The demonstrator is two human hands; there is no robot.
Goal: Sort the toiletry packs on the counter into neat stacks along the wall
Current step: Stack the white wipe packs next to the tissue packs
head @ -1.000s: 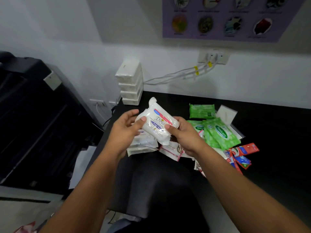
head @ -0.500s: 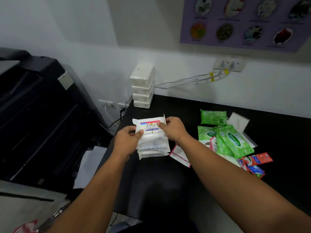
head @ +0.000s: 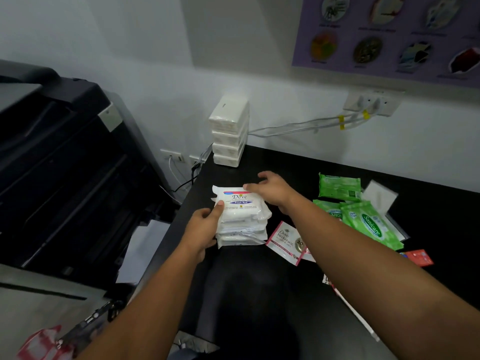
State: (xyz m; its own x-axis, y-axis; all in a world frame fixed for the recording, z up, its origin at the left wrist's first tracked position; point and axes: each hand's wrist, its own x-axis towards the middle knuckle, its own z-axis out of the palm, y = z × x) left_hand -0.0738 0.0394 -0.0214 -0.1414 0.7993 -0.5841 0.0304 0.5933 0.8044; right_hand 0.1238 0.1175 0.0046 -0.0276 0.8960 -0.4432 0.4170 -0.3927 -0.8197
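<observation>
White, slippery film is what my left hand (head: 205,224) clamps: thumb on top, fingers round the left side of the Dove pile (head: 241,222), sitting on the black counter (head: 259,287). My right hand (head: 272,190) lies loose, fingertips (head: 248,187) touching the far corner. Lifted unevenly, I judge the packs could slide apart or tip over the counter edge just left. Beyond the grip a white stack (head: 228,136) stands against the wall (head: 285,105); green packs (head: 368,224) lie right, a dark printer (head: 65,165) left.
</observation>
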